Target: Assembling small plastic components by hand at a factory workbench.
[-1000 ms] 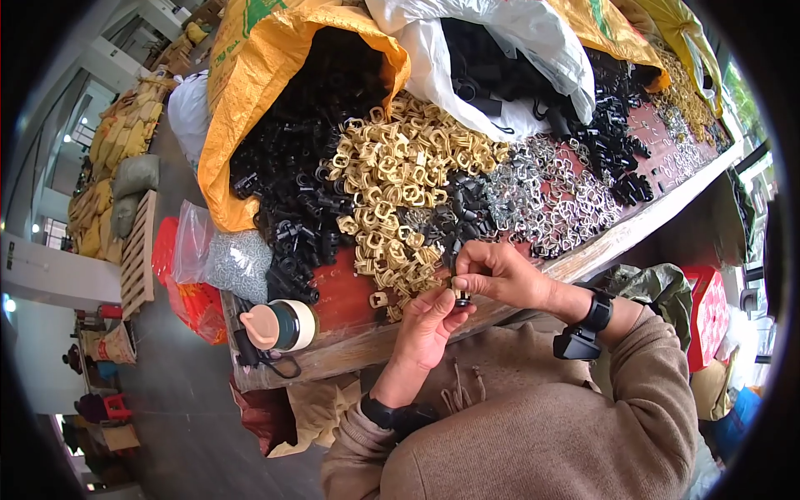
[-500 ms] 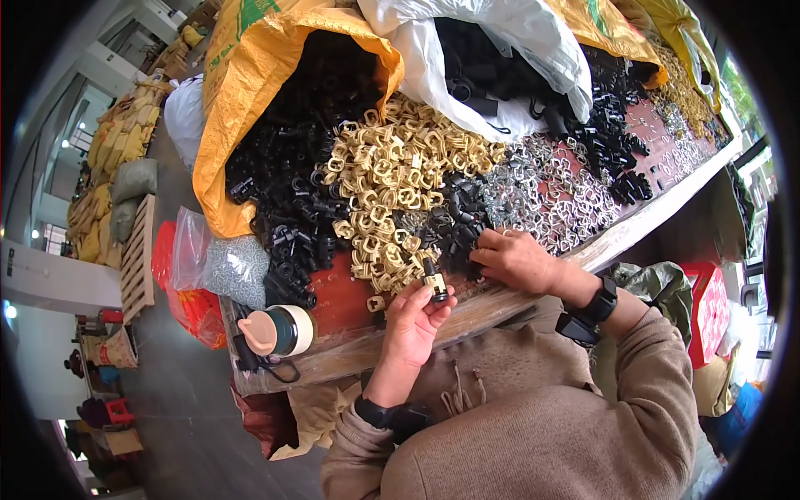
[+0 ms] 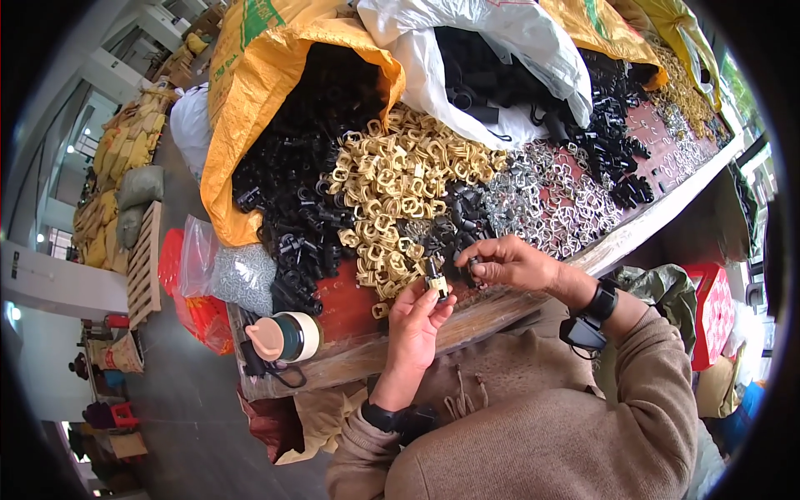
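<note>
My left hand [image 3: 417,318] is closed round a small black cylindrical fitting with a cream-coloured collar [image 3: 437,285], held upright at the table's front edge. Just to its right, my right hand [image 3: 512,262] pinches a small black part [image 3: 473,263] between thumb and fingers; its exact kind is too small to make out. Behind that hand lies a heap of small black pieces [image 3: 468,218]. Cream ring-shaped collars [image 3: 404,196] form a large pile beyond my left hand. Silver metal rings [image 3: 575,204] are spread to the right.
An orange sack [image 3: 237,108] and a white sack [image 3: 533,50] spill black plastic parts onto the table. A jar with a pink lid [image 3: 296,336] stands at the left front corner, near a clear bag of small metal pieces [image 3: 242,279]. A red plastic stool [image 3: 711,312] is at right.
My right hand has lifted out of the black pieces and moved left toward the fitting, with a small black part in its fingers. My left hand keeps hold of the fitting.
</note>
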`<control>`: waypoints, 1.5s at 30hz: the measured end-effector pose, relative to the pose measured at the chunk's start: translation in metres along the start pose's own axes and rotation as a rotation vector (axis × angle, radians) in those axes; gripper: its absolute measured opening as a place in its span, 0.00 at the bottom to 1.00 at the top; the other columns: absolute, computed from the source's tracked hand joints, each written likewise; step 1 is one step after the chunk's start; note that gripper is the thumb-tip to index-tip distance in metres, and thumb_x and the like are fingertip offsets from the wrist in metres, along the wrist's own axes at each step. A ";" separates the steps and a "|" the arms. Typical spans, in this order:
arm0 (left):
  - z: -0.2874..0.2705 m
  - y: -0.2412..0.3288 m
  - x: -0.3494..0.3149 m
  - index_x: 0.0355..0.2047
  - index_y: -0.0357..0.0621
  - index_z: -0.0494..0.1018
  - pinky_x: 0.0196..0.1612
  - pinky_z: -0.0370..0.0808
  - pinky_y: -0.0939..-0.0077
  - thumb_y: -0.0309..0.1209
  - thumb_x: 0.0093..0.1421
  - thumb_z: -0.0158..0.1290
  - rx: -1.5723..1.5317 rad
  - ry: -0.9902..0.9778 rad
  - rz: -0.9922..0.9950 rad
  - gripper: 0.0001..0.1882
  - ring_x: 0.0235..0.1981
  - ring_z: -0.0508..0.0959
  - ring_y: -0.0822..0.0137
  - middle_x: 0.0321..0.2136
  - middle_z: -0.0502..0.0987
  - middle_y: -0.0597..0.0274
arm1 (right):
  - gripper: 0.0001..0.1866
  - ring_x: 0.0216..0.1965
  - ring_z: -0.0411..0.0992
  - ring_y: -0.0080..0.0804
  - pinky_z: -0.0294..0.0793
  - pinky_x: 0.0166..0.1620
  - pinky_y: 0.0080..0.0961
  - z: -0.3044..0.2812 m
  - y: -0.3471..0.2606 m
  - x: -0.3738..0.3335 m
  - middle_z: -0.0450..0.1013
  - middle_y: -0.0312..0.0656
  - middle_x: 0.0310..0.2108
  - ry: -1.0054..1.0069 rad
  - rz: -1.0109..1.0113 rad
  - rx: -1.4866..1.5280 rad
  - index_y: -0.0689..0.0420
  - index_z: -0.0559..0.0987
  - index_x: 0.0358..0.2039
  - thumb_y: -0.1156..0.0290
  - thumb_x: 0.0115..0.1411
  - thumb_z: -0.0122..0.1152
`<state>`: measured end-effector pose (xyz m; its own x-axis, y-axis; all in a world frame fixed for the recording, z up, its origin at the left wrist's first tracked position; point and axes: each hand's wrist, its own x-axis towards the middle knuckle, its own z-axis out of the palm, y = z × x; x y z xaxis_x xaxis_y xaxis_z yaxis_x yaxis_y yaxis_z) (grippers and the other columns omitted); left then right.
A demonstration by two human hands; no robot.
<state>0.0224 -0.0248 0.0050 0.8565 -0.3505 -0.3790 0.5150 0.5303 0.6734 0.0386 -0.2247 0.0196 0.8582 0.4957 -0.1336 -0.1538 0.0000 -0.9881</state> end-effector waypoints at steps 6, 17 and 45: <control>0.003 0.002 0.005 0.39 0.39 0.65 0.33 0.71 0.83 0.26 0.53 0.47 0.016 -0.015 0.008 0.13 0.30 0.73 0.70 0.31 0.72 0.60 | 0.12 0.30 0.65 0.17 0.66 0.34 0.16 0.005 -0.001 0.003 0.68 0.34 0.31 0.049 -0.181 -0.052 0.63 0.66 0.40 0.71 0.57 0.45; 0.005 -0.001 0.002 0.41 0.40 0.65 0.33 0.71 0.84 0.26 0.53 0.48 0.044 -0.019 -0.020 0.14 0.30 0.73 0.71 0.31 0.72 0.62 | 0.11 0.24 0.64 0.15 0.65 0.29 0.13 0.005 0.008 -0.001 0.66 0.33 0.23 0.115 -0.071 0.206 0.61 0.65 0.39 0.73 0.55 0.48; 0.011 0.000 -0.005 0.43 0.40 0.65 0.33 0.72 0.87 0.27 0.54 0.47 0.004 -0.155 -0.206 0.16 0.31 0.73 0.74 0.33 0.72 0.65 | 0.15 0.27 0.65 0.29 0.66 0.29 0.22 0.028 0.006 -0.010 0.64 0.38 0.24 0.357 -0.578 -0.542 0.59 0.73 0.36 0.74 0.45 0.60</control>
<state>0.0174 -0.0316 0.0137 0.7175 -0.5654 -0.4069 0.6779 0.4325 0.5945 0.0154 -0.2049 0.0168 0.8458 0.2435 0.4746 0.5305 -0.2910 -0.7962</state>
